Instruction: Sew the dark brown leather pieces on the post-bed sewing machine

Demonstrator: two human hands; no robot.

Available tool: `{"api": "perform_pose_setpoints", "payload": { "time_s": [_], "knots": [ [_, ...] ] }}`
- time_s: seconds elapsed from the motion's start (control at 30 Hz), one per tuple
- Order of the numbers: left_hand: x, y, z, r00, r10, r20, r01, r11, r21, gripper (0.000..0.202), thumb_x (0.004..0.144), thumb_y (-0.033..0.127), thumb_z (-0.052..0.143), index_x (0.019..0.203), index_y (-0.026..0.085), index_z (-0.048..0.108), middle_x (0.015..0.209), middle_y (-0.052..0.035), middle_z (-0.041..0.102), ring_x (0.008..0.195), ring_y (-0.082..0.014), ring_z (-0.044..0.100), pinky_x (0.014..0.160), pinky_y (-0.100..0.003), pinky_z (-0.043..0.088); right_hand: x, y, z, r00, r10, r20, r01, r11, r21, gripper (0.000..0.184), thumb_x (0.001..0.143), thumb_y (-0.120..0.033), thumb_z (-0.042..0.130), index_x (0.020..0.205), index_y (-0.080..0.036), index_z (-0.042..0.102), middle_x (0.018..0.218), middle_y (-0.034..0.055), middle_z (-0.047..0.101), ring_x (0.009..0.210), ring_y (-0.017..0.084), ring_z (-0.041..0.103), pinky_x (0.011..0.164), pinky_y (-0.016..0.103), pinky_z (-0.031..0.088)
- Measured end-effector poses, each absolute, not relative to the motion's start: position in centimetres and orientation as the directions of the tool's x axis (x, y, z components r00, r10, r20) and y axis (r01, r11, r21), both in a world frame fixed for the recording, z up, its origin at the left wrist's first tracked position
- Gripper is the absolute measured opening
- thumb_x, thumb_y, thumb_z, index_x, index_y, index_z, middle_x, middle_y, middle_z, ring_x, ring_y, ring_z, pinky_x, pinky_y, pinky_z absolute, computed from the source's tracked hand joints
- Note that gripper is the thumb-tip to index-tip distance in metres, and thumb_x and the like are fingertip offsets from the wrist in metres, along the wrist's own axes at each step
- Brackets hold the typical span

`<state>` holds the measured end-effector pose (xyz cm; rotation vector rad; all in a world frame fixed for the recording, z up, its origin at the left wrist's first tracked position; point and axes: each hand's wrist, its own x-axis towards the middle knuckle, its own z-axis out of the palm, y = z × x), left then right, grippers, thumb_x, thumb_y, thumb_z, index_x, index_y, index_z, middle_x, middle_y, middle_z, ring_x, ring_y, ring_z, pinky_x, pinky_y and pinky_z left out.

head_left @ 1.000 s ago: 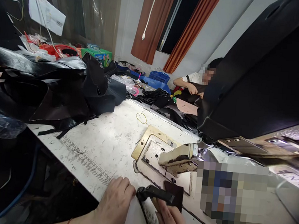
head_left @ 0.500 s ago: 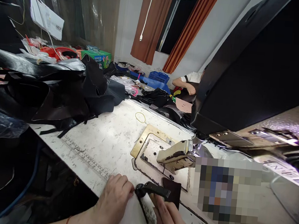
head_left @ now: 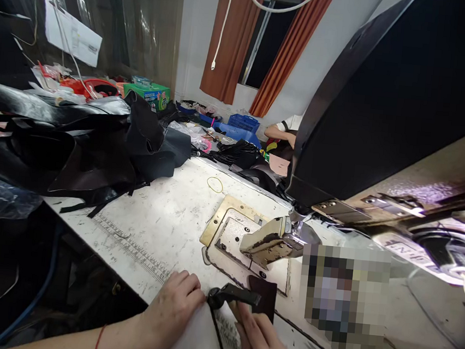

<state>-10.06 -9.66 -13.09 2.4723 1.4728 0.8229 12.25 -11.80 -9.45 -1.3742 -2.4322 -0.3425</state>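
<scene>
My right hand grips a hammer by its handle, most of which the fingers cover. The dark hammer head has a round face on the left and a flat tapered end on the right. Its round face is at the top corner of a white-faced piece with a dark edge. My left hand is curled over the left side of that piece, fingertips close to the hammer face. A dark brown leather piece lies beyond the hammer, partly hidden by it and my right hand.
A sewing machine head looms at right over its metal post. Black leather pieces are heaped at left on the white table, which has a printed ruler. A yellow rubber band lies farther back. A co-worker's arm shows behind.
The view has shifted slightly, so the scene sits a little farther left. Both hands keep nearly the same hold, and the hammer stays at the piece's corner. The co-worker is more hidden.
</scene>
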Motion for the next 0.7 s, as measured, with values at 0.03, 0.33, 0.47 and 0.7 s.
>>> {"api": "perform_pose_setpoints", "payload": {
  "time_s": [0.03, 0.33, 0.47, 0.7],
  "knots": [
    [-10.2, -9.6, -13.1, 0.383, 0.837, 0.39, 0.763, -0.525, 0.378, 0.021, 0.08, -0.005, 0.058, 0.08, 0.016, 0.059, 0.081, -0.0026, 0.058, 0.074, -0.0202, 0.053, 0.064, -0.034, 0.047, 12.4, -11.5, -9.4, -0.495, 0.781, 0.382, 0.85, 0.527, 0.023, 0.038, 0.102, -0.029, 0.033, 0.13, -0.021, 0.056, 0.077, 0.0009, 0.064, 0.051, 0.008, 0.063, 0.041, 0.013, 0.043],
    [-10.2, -9.7, -13.1, 0.408, 0.82, 0.402, 0.764, -0.548, 0.342, 0.02, 0.082, -0.004, 0.055, 0.077, 0.015, 0.056, 0.079, -0.0031, 0.057, 0.073, -0.0201, 0.054, 0.062, -0.032, 0.05, 12.0, -10.3, -8.2, -0.547, 0.764, 0.343, 0.812, 0.584, -0.006, 0.035, 0.101, -0.028, 0.037, 0.129, -0.022, 0.055, 0.076, -0.0018, 0.06, 0.051, 0.01, 0.063, 0.038, 0.016, 0.043],
    [-10.2, -9.7, -13.2, 0.402, 0.813, 0.422, 0.762, -0.552, 0.339, 0.018, 0.082, -0.002, 0.056, 0.078, 0.015, 0.056, 0.078, -0.0035, 0.056, 0.072, -0.0203, 0.053, 0.061, -0.033, 0.05, 11.9, -10.0, -7.7, -0.575, 0.747, 0.333, 0.795, 0.607, 0.011, 0.034, 0.101, -0.028, 0.037, 0.128, -0.021, 0.055, 0.075, -0.002, 0.06, 0.05, 0.01, 0.063, 0.04, 0.016, 0.044],
    [-10.2, -9.6, -12.8, 0.406, 0.818, 0.408, 0.759, -0.55, 0.348, 0.019, 0.083, -0.004, 0.052, 0.078, 0.015, 0.055, 0.078, -0.0037, 0.056, 0.071, -0.0197, 0.052, 0.06, -0.033, 0.049, 12.0, -9.5, -7.0, -0.537, 0.788, 0.301, 0.805, 0.585, -0.095, 0.036, 0.101, -0.034, 0.036, 0.125, -0.022, 0.06, 0.076, 0.0014, 0.064, 0.052, 0.008, 0.063, 0.043, 0.012, 0.045]
  ]
}}
